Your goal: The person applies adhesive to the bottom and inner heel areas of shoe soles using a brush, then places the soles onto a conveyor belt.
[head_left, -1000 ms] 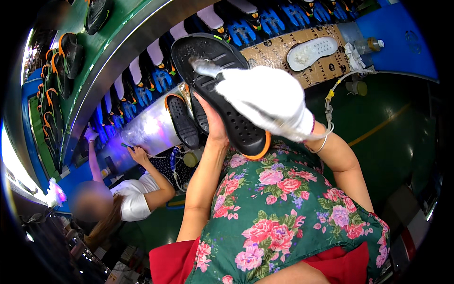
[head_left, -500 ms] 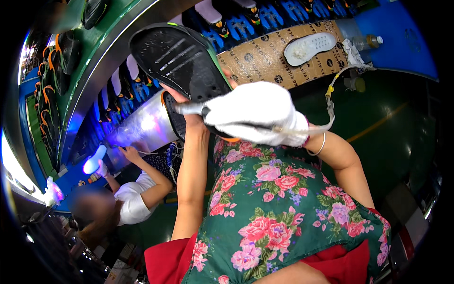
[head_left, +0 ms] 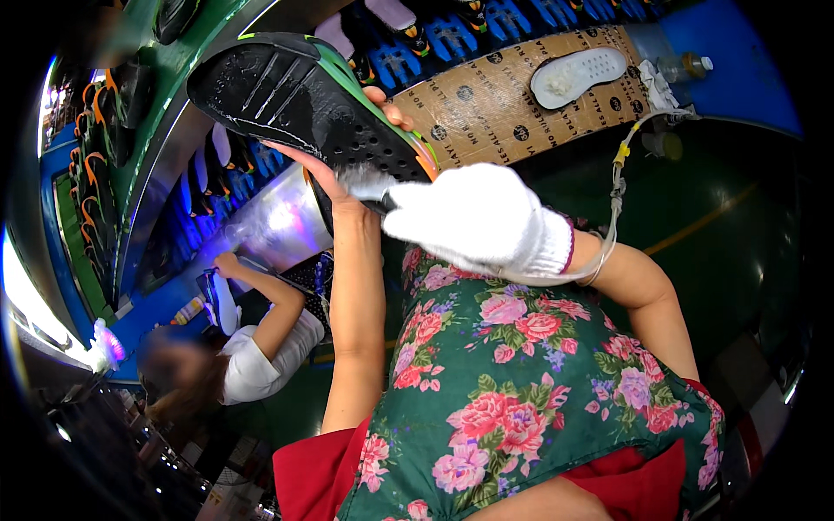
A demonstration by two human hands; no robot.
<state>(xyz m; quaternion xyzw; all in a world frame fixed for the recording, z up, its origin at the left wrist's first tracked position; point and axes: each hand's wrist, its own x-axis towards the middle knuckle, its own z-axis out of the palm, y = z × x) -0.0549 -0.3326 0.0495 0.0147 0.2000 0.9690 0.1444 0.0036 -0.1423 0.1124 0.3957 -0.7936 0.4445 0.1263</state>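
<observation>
Green conveyor line (head_left: 156,130); left hand (head_left: 334,178) grips raised sole (head_left: 304,100); gloved right hand (head_left: 478,217) clamps brush (head_left: 365,184).

Views: one only, head-worn, so no second view shares any part of the scene.
Position: above the person's floral apron (head_left: 521,382), which fills the lower middle.
Facing: downward and forward, past the apron toward the brown perforated mat (head_left: 504,104) at the top.
Nearness: close; the forearms rise from beside the apron to mid-frame.
Distortion: fisheye, black rim around; edges above the apron bend.
Left of apron: a co-worker's white sleeve (head_left: 261,365), farther off.
</observation>
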